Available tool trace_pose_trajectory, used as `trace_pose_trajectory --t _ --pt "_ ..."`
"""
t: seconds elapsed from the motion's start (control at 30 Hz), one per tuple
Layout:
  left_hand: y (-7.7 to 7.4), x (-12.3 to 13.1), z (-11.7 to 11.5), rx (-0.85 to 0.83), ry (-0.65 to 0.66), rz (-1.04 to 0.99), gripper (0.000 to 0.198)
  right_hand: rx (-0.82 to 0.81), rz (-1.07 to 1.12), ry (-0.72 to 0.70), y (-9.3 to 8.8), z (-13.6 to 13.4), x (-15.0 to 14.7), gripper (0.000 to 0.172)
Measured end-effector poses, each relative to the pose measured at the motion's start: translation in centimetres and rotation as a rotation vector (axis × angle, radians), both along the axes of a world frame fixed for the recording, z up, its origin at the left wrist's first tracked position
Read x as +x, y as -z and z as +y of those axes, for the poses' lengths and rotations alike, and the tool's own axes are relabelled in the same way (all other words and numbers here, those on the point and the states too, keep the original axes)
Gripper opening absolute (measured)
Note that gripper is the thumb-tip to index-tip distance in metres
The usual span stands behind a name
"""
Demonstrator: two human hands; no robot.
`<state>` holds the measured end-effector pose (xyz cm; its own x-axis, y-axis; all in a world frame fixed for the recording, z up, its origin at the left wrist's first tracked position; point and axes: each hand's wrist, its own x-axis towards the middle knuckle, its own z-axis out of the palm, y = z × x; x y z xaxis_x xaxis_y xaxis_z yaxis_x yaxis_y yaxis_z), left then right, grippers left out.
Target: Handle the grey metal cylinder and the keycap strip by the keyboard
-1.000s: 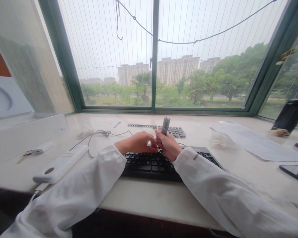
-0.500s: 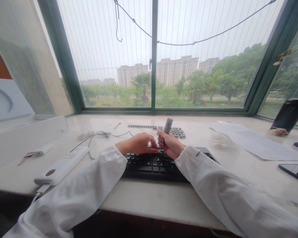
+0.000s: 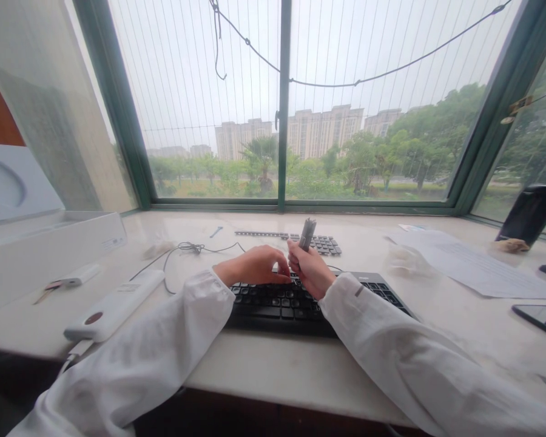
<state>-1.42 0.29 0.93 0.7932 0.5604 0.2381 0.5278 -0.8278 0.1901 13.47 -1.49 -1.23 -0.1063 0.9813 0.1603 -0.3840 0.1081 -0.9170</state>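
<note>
Right hand [image 3: 310, 271] grips a grey tool [image 3: 307, 234] upright; left hand [image 3: 255, 267], curled and empty, rests on black keyboard [image 3: 277, 303]; removed keys [image 3: 321, 243] lie beyond, most remain

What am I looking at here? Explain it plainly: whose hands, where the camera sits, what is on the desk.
There is no machine: a person wears a camera on the head, looking down over both white-sleeved arms at a pale desk by a window. The right hand grips a small grey tool, held upright. The left hand rests its fingers on a black keyboard, close beside the right. Behind lie loose keys. To the left are a white power bank, a cable and a white box; to the right, papers and a phone.
</note>
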Motion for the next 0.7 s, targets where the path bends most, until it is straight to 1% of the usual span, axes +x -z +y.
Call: trace_pose_trajectory --t 0.13,0.27,0.43,0.53,0.7 --pt "0.1 0.0 0.1 -0.001 0.041 -0.028 0.016 0.057 -0.057 0.009 0.5 0.0 -0.3 0.044" --pt "0.4 0.0 0.3 0.012 0.077 -0.06 0.014 0.085 -0.187 0.023 0.9 0.1 -0.4 0.041" --pt "0.7 0.0 0.5 -0.017 0.057 -0.087 0.013 0.124 -0.293 0.039 1.3 0.6 -0.4 0.037" --pt "0.8 -0.1 0.6 -0.083 0.051 -0.104 0.015 0.12 -0.283 0.032 1.3 0.8 -0.3 0.038" --pt "0.5 -0.4 0.6 -0.197 0.046 -0.132 0.02 0.061 -0.189 0.021 1.3 1.1 -0.4 0.04"
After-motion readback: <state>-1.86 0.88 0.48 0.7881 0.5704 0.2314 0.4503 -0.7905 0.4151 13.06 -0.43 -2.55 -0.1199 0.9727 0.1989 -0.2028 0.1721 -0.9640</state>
